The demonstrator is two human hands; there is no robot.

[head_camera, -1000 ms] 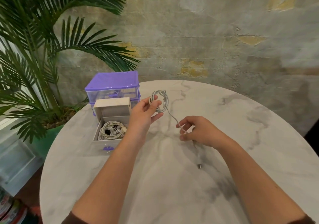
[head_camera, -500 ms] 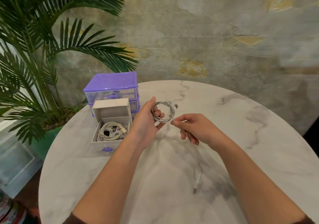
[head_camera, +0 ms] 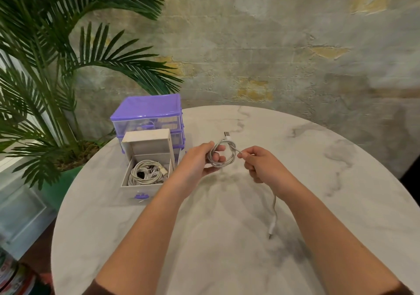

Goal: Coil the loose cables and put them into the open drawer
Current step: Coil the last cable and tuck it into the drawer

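A white cable [head_camera: 223, 156] is wound into a small coil that my left hand [head_camera: 200, 160] grips above the table, with a USB plug sticking up behind it. My right hand [head_camera: 259, 163] pinches the strand just right of the coil. The loose tail hangs below my right wrist and its end plug [head_camera: 271, 230] lies on the marble. The open drawer [head_camera: 145, 187], white with a purple handle, stands left of my left hand and holds several coiled white cables [head_camera: 146, 173].
The purple drawer unit [head_camera: 147, 116] stands behind the open drawer near the round marble table's [head_camera: 227, 249] left rear edge. A potted palm [head_camera: 52, 85] rises beyond that edge. A rough wall stands behind the table.
My right hand has wound more cable onto the coil, so the loose tail is shorter. Both hands have shifted slightly down toward the table centre.
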